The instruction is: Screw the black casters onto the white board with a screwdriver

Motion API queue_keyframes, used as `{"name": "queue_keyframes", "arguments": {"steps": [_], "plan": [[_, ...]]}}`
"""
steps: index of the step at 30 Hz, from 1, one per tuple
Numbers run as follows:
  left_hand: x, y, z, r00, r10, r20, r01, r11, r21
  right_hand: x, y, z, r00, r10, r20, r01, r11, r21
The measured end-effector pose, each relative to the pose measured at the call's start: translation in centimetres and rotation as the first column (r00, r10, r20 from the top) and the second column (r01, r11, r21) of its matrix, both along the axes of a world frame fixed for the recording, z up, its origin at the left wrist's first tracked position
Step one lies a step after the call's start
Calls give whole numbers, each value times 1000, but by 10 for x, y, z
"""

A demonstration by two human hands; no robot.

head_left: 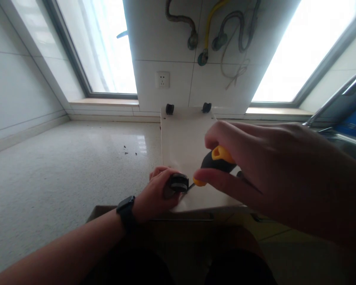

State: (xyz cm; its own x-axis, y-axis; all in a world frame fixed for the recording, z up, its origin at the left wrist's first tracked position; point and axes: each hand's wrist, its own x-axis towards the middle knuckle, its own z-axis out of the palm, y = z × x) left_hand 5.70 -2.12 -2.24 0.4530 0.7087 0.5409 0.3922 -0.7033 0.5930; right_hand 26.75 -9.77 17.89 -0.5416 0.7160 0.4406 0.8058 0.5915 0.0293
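Note:
A pale flat panel [184, 138] lies on the counter in front of me, with black caster wheels at its corners. My left hand [158, 192], a dark watch on its wrist, is closed around the caster wheel [179, 183] at the near left corner. In my right hand [255, 158] is a screwdriver [215, 161] with a black and yellow handle. Its shaft slants down and left to the base of that caster, where the tip's exact seat cannot be made out. Behind my right hand a dark bit of another caster [240, 174] shows.
Two casters, one left [170, 109] and one right [207, 107], stand at the panel's far edge. Several small dark screws [126, 153] lie on the speckled counter [77, 174]. Hoses [207, 31] and a socket [162, 79] are on the wall. A metal sink [344, 142] is at right.

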Motion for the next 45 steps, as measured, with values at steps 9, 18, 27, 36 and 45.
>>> {"name": "queue_keyframes", "arguments": {"steps": [9,18,27,36,45], "plan": [[0,-1,6,1000,-2,-6,2,1000,-7,28,9,12,972,224,65,-202,947,-249],[-3,6,-6,999,2,43,-3,999,36,-1,7,-7,997,-56,46,54,998,43],[8,3,-4,998,52,37,-53,999,13,35,11,-2,979,194,-67,-205,912,-356],[13,16,-9,996,63,64,-64,998,16,21,9,-7,998,8,-59,-18,986,-168],[14,17,-8,997,52,65,-53,998,20,13,4,-30,996,-8,-93,30,969,244]]}}
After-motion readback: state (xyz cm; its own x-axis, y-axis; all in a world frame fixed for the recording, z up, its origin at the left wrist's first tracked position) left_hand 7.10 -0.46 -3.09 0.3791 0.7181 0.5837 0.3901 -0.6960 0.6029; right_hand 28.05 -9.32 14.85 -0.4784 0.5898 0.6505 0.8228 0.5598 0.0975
